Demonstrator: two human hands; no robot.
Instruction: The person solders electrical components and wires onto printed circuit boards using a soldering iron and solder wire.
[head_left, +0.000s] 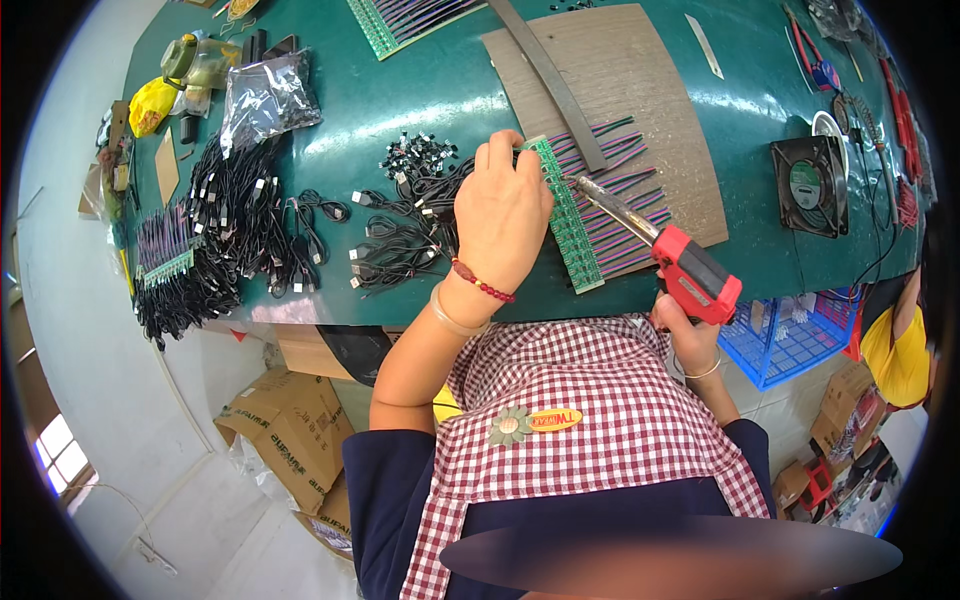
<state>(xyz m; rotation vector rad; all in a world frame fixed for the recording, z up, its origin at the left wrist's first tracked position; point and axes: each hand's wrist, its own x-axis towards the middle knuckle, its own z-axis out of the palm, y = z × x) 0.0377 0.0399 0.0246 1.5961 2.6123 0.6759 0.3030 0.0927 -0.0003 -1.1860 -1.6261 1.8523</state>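
My right hand point(692, 345) is wrapped round the handle of a red and black soldering gun point(692, 275). The gun's metal barrel slants up to the left, its tip over a green circuit board panel point(572, 228). Purple, black and green wires point(612, 235) stick out from the panel's right side. At the panel's upper left edge, my left hand point(505, 205) has its fingers bent and drawn together; the fingertips and what they hold are hidden. Bundled black cables point(430, 215) with metal plugs lie just left of that hand. A flat metal bar point(548, 80) crosses the wires.
Under the panel lies a brown board point(650, 100). A heap of black cables point(235, 200) and a clear plastic bag point(268, 95) occupy the left of the green table point(400, 85). A black fan point(808, 187) stands at the right, above a blue crate point(785, 340). Another wired panel point(375, 28) lies at the back.
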